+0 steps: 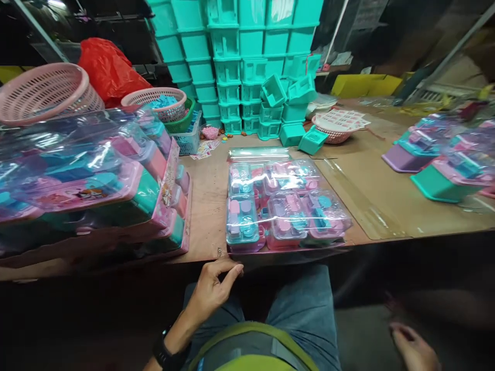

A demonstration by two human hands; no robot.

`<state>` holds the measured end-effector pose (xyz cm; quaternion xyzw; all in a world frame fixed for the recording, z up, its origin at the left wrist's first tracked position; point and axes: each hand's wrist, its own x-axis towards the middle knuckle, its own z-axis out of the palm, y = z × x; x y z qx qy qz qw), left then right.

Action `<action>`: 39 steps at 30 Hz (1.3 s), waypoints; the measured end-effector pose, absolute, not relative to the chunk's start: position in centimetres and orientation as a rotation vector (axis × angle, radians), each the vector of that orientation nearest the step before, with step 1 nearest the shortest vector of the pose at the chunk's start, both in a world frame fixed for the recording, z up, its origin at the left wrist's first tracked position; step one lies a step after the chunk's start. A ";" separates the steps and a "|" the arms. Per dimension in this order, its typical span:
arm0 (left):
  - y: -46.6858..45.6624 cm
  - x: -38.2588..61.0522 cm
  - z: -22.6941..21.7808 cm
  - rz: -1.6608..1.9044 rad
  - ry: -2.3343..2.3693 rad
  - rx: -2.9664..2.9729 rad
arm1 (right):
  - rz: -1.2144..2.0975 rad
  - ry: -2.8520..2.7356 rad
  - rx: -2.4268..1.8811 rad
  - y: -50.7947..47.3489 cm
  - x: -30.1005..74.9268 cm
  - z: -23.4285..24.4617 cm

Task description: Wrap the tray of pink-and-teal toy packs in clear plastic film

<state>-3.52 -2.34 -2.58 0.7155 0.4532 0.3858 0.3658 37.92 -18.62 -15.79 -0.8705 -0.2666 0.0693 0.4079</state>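
In front of me at the table edge lies a pack of small lidded boxes [288, 216] in pink, teal and purple, with round and square pieces under their clear lids. Clear plastic film [294, 257] covers it, shiny with reflections, and hangs over the front edge. My left hand [212, 291], wearing a black wristband, is closed in a pinch on the film by the pack's front left corner. Low on the right, away from the table, is my right hand [415, 348]. Motion blurs its fingers, so its grip cannot be made out.
Film-wrapped packs [149, 201] are stacked at the left. Behind stand teal bins [251, 67], pink baskets [46, 95] and a red bag [112, 69]. More filled boxes [444, 178] sit at the right. Brown tape [359, 211] runs across the cardboard tabletop.
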 end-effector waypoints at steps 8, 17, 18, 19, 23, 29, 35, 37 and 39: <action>-1.8 -4.0 -2.5 0.974 1.160 1.884 | 0.015 -0.911 -2.311 -15.8 36.3 -14.5; -1.6 -4.2 -1.9 0.851 1.181 1.881 | 0.392 -1.160 -1.438 -7.4 30.8 -3.8; -1.7 -4.2 -2.0 0.854 1.182 1.874 | 0.404 -1.217 -1.391 -7.3 30.5 -3.7; -1.7 -4.3 -2.0 0.851 1.182 1.867 | 0.417 -1.252 -1.367 -7.3 30.2 -3.7; -1.7 -4.2 -2.0 0.836 1.171 1.869 | 0.496 -1.268 -1.380 -8.0 29.9 -4.4; -1.7 -4.3 -1.7 0.796 1.152 1.864 | 0.635 -1.091 -1.436 -8.9 29.6 -5.2; -1.6 -4.3 -1.9 0.818 1.139 1.870 | 0.532 -1.071 -1.531 -7.4 29.6 -6.6; -1.5 -4.3 -2.0 0.828 1.133 1.877 | 0.486 -1.082 -1.573 -7.1 29.7 -6.8; -1.5 -4.3 -2.0 0.837 1.124 1.888 | 0.469 -1.098 -1.579 -7.3 29.8 -6.7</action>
